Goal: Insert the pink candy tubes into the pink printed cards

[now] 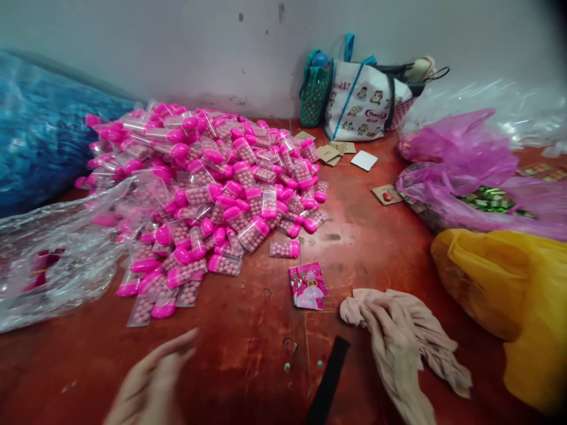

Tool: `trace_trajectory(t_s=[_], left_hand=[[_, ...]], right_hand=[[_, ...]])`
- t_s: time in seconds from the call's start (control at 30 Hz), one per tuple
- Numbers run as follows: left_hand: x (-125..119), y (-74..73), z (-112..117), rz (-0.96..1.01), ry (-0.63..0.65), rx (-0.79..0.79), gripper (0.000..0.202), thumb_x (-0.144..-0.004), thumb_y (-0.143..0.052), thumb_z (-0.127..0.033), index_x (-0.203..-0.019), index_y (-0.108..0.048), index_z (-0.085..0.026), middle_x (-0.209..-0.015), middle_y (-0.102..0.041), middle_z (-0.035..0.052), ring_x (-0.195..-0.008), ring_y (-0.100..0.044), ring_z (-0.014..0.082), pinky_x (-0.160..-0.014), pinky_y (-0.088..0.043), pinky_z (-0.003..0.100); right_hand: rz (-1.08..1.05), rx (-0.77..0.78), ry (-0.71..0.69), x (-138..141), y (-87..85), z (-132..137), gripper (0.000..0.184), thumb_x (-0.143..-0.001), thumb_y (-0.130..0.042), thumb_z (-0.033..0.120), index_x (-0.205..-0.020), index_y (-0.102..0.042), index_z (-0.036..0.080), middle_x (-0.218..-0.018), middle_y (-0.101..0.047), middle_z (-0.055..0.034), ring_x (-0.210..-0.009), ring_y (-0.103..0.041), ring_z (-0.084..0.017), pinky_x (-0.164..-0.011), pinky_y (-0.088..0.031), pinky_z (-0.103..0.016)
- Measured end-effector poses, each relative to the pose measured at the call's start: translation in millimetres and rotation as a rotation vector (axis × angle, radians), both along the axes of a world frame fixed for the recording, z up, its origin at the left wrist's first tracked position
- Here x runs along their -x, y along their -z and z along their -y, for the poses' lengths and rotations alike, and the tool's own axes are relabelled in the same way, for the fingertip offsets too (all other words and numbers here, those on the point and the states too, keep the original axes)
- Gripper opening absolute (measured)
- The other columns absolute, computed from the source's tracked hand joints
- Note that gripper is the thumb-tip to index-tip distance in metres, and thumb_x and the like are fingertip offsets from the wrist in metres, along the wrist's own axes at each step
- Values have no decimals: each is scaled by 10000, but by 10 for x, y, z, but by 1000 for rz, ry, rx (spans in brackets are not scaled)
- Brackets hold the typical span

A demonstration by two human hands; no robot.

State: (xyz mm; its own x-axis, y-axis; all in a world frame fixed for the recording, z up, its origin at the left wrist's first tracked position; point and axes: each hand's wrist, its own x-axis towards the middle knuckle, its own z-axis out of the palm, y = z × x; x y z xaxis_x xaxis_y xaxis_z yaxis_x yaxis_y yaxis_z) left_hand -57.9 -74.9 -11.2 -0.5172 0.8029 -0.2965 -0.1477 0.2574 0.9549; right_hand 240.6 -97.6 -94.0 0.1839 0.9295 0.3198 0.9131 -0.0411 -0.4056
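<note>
in the head view, the right hand (pixel 393 332) sits, fingers bunched, on a beige cloth (pixel 436 330); i cannot tell if it grips. the cloth slants lengthwise from far left to near right. well left of it, the blurred left hand (pixel 153 378) extends its fingers near pink-capped tubes (pixel 230 200).

Gap btwn tubes (pixel 221 192) & purp. bag (pixel 465 147)

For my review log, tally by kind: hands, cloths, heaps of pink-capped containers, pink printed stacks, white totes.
Hands (left hand, right hand): 2
Cloth: 1
Heap of pink-capped containers: 1, overlapping too much to count singly
Pink printed stack: 1
White tote: 1
Total: 6
</note>
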Motion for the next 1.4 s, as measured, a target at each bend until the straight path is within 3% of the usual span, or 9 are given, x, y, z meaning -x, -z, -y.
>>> trace_trajectory(t_s=[0.17,0.27,0.4,0.57,0.83,1.0,1.13,1.23,1.4], left_hand=[[-889,142,-302,-573,678,-297,176,-716,-635,-169,-868,-693,-236,-953,-678,72,-981,-550,267,-918,-404,399],[-1101,351,-554,-868,698,-373,258,-762,-568,-150,-1008,-632,-192,-1083,-607,108,-1091,-470,286,-945,-376,461],[-1029,600,-615,-1098,727,-343,342,-768,-566,-166,-1105,-543,-119,-1179,-511,165,-1172,-381,317,-953,-367,499],[-962,706,-499,-1119,778,-313,350,-802,-520,-158,-1147,-483,-113,-1225,-471,168,-1260,-276,314,-987,-335,509],[-998,790,-467,-1043,758,-317,402,-805,-502,-121,-1200,-440,-83,-1256,-457,189,-1296,-222,312,-1008,-299,527],[-994,641,-488,-819,650,-381,420,-765,-581,-157,-1178,-501,-148,-1228,-513,141,-1267,-303,294,-1018,-292,484],[-1027,405,-568,-197,605,-214,375,-715,-657,-202,-1084,-587,-194,-1077,-614,88,-1038,-535,249,-896,-418,388],[-1092,325,-622,298,601,-81,132,-747,-622,-185,-867,-677,-172,-837,-658,42,-809,-593,170,-741,-461,274],[-1174,325,-652,598,429,-13,19,-685,-673,-136,-687,-691,-129,-640,-601,3,-604,-522,93,-581,-425,197]], right_hand=[[-10,87,49,27,-112,-115,372,-925,-309,322,-780,-617,173,-738,-562,-69,-777,-483,-232,-726,-363,-381],[7,118,52,124,-257,-234,414,-933,-267,325,-849,-650,192,-799,-588,-87,-795,-474,-244,-746,-345,-402],[21,101,119,488,-343,-470,367,-872,-407,461,-849,-642,180,-838,-583,-111,-844,-464,-276,-747,-338,-413],[-146,62,44,785,-186,-595,341,-898,-403,388,-675,-584,203,-649,-543,-41,-656,-452,-208,-636,-338,-339],[-335,67,36,696,-130,-544,267,-906,-389,267,-974,-629,171,-835,-625,-87,-786,-536,-224,-754,-400,-391],[-675,93,131,696,-290,-556,197,-861,-485,283,-890,-650,179,-813,-633,-51,-752,-566,-194,-720,-440,-335],[-941,210,115,752,-460,-539,120,-796,-593,296,-797,-662,199,-718,-640,2,-667,-579,-155,-626,-448,-256],[-961,231,32,816,-484,-522,137,-814,-573,276,-726,-634,191,-662,-593,18,-622,-553,-134,-581,-422,-230],[-797,163,-61,890,-420,-502,210,-870,-493,236,-684,-574,181,-636,-522,17,-602,-500,-126,-564,-370,-234]])
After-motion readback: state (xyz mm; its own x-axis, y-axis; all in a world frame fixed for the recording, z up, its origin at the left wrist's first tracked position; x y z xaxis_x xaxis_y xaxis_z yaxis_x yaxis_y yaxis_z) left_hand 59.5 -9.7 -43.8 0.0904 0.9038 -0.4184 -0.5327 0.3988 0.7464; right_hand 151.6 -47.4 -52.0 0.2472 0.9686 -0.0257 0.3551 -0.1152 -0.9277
